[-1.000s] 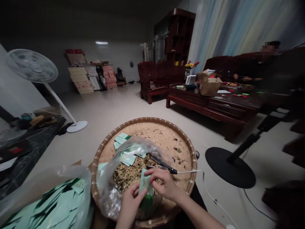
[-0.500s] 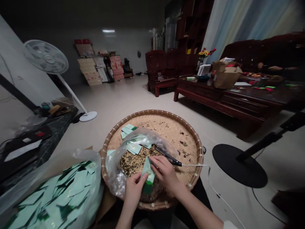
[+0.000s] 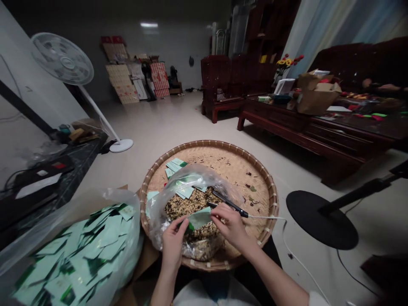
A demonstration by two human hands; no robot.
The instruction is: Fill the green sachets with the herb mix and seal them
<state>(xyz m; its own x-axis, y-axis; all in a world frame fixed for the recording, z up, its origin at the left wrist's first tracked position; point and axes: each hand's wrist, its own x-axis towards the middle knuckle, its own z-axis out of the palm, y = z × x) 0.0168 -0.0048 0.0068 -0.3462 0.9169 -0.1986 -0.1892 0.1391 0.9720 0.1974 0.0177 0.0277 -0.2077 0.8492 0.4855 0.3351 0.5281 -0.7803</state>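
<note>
Between my two hands a pale green packet (image 3: 200, 217) is stretched sideways over an open plastic bag (image 3: 159, 225) of loose, grain-like mix (image 3: 188, 204). My left hand (image 3: 174, 238) pinches its darker green end. At the other end, my right hand (image 3: 228, 223) has thumb and fingers closed on the edge. Just beyond my right fingers lies a black corded tool with two long arms (image 3: 231, 204), like a hair straightener. Several more green packets (image 3: 185, 192) rest on the mix and at the back left of the round woven bamboo tray (image 3: 210, 146).
To the left, a large clear bag (image 3: 127, 204) holds many green packets (image 3: 92, 246). A white cord (image 3: 287, 242) runs from the tool down over the floor. A white fan (image 3: 121, 145), a black stand base (image 3: 321, 219) and a dark wooden table (image 3: 287, 123) stand around. Another person's hands (image 3: 382, 87) show far right.
The packet has turned from upright to nearly level between my hands, its green end now at the left. My head view has shifted right and down.
</note>
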